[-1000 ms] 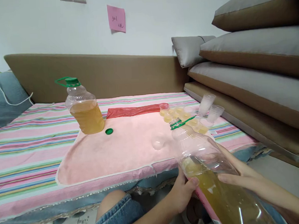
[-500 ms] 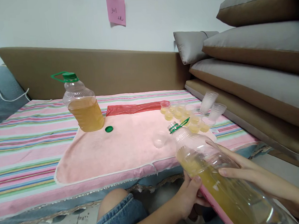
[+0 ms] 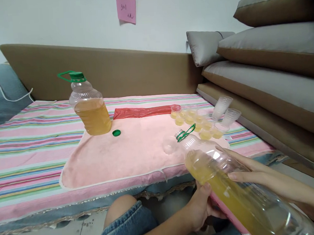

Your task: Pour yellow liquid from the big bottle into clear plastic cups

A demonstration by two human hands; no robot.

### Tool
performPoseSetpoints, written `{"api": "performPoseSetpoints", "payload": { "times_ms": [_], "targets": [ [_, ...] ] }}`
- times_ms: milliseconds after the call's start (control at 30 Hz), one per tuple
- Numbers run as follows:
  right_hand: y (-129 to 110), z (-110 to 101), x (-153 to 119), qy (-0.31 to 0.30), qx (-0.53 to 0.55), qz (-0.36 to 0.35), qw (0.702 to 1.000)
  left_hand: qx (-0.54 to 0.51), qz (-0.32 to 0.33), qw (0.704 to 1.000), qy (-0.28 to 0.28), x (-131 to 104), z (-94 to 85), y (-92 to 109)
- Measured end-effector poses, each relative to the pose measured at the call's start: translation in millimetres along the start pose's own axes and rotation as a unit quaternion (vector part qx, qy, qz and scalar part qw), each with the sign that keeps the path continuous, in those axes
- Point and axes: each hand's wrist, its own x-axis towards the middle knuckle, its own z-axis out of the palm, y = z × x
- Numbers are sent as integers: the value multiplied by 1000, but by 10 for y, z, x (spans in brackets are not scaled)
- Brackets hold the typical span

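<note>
A large clear bottle [image 3: 232,191] of yellow liquid lies tilted between my hands, its uncapped mouth pointing up and left. My left hand [image 3: 201,207] grips it from below near the shoulder, fingers partly hidden beneath. My right hand [image 3: 247,172] wraps over its upper side. Just left of the mouth, a clear cup [image 3: 169,145] stands on the pink mat [image 3: 116,156]; whether it holds liquid is hard to tell. Behind the bottle neck are several cups [image 3: 190,116] with yellow liquid. A green cap [image 3: 116,133] rests on the mat.
A second bottle [image 3: 94,116], capped in green, stands at the mat's back left. Red plastic [image 3: 143,112] lies along the back edge. Two stacks of clear cups [image 3: 222,106] lean at the right, beside piled cushions [image 3: 267,77]. My knee is below the bed edge.
The view has shifted slightly. The held bottle is tipped a little lower at its mouth, with the liquid further toward the neck. Both hands keep their hold.
</note>
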Motion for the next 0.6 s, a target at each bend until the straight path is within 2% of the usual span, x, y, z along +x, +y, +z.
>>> {"api": "performPoseSetpoints", "payload": {
  "times_ms": [100,300,600],
  "targets": [
    [-43,-2,14,3,-11,6,1000,60,0,998,22,3,47,42],
    [-123,-19,43,6,-49,8,999,62,15,998,-21,0,89,71],
    [-215,-52,38,-15,-39,-1,999,69,15,996,-48,7,181,144]
  ]
}}
